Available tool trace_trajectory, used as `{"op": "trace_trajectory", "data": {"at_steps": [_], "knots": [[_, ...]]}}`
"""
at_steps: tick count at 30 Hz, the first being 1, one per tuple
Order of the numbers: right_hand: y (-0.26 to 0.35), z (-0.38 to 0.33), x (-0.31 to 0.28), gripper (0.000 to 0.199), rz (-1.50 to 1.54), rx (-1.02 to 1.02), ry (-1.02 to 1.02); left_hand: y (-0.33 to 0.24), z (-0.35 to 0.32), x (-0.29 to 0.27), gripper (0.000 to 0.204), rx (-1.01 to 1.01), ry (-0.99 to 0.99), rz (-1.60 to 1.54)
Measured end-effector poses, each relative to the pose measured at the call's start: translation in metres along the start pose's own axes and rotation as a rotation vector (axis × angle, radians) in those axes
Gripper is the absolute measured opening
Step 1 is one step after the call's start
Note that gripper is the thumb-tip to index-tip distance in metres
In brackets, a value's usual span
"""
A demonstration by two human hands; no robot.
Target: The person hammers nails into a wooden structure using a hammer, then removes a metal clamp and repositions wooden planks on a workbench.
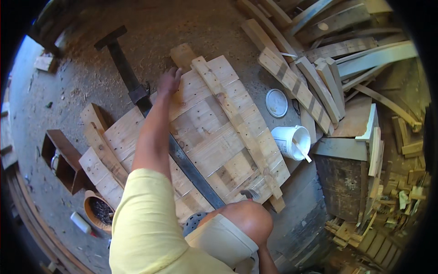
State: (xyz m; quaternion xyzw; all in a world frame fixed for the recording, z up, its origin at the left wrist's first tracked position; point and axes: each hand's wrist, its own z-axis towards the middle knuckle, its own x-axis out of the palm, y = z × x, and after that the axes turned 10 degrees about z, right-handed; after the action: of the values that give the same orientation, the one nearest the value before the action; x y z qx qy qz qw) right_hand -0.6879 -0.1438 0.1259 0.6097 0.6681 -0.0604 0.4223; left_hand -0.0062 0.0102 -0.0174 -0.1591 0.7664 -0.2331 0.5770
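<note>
Plank panel [214,146]: one. Battens across panel: two, long one [237,122], shorter one [107,154]. Steel bar clamp [194,171]: one. Hands in view: one, left hand [170,82]. White bucket [282,141]: one; stick [299,148] inside: one. Round white lid [277,103]: one. Bowl [89,199]: one; nails [101,210] in it: many, too small to count. White bottle [81,223]: one. Open wooden box [66,148]: one. Perforated clog [194,222]: one. Timber pieces [315,84], right side: well over ten, overlapping, exact number unclear.

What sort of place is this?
Probably a woodworking shop: a broad panel of boards lies on the floor with a long dark metal bar across it, and pieces of timber are heaped on the right.
</note>
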Motion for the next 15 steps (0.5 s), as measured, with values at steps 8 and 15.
{"op": "trace_trajectory", "data": {"at_steps": [8, 15], "knots": [[-0.076, -0.054, 0.016, 0.044, 0.251, 0.057, -0.232, -0.030, -0.203, -0.003, 0.038, 0.521, -0.411, -0.055], [-0.117, -0.018, 0.006, 0.047, 0.359, -0.087, -0.169, 0.023, -0.417, -0.011, 0.051, 0.662, -0.046, 0.188]]}}
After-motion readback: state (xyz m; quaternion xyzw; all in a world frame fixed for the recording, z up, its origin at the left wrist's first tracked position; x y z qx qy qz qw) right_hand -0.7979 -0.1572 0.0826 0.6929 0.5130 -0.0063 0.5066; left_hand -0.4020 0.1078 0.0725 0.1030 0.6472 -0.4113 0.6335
